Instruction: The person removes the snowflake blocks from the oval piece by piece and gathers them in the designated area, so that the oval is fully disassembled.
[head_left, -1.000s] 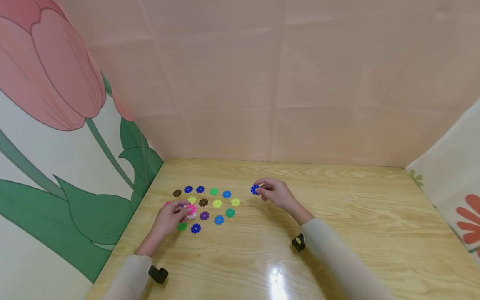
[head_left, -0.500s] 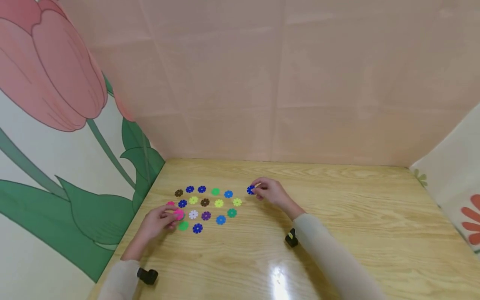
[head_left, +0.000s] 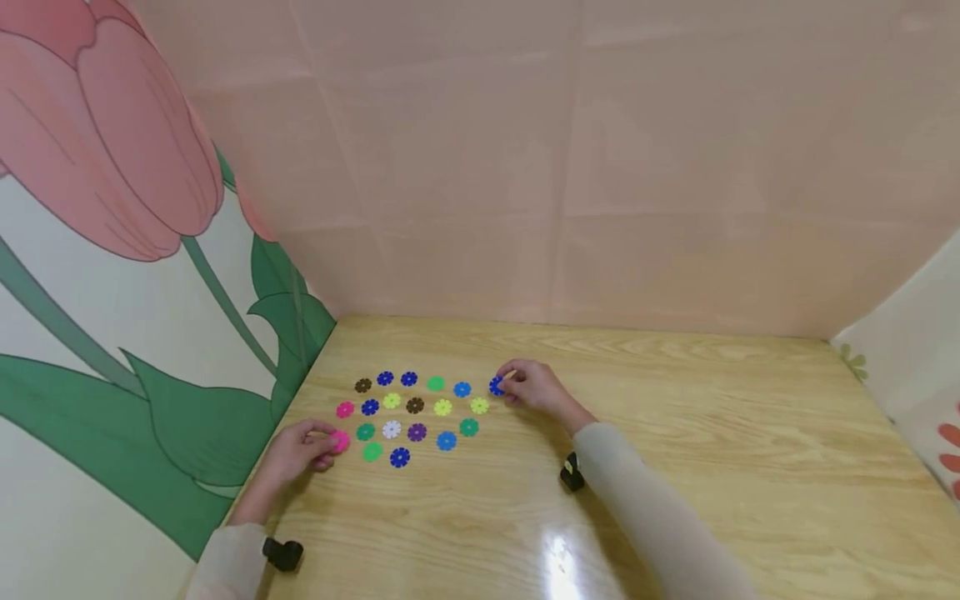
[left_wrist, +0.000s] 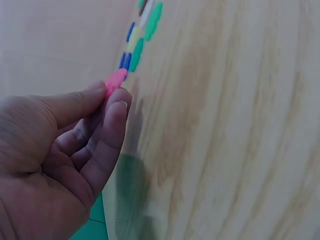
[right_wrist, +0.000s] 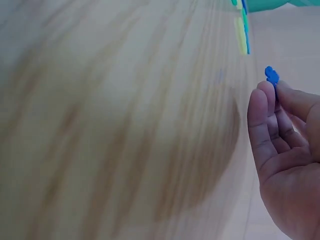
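Note:
My left hand [head_left: 295,452] pinches a pink notched disc [head_left: 341,441] between thumb and fingertips, at the left side of the group of discs. In the left wrist view the pink disc [left_wrist: 115,81] sticks out past the fingertips. On the other side, my right hand [head_left: 536,387] pinches a dark blue notched disc [head_left: 496,386], right of a light blue disc [head_left: 462,389] and a yellow disc [head_left: 479,406]. The right wrist view shows that blue disc [right_wrist: 271,75] held up between thumb and fingers. Another pink disc [head_left: 345,409] lies just beyond the left hand.
Several flat flower-like discs lie apart in loose rows, among them a white disc [head_left: 392,429], a purple disc [head_left: 417,432] and a green disc [head_left: 372,451]. The wooden table [head_left: 712,433] meets a pink backdrop [head_left: 600,208] behind and a tulip-printed sheet [head_left: 165,350] at left.
My left hand has moved left with the pink disc, from above the white disc to the group's left side. My right hand has shifted slightly left with the blue disc. The view has turned slightly.

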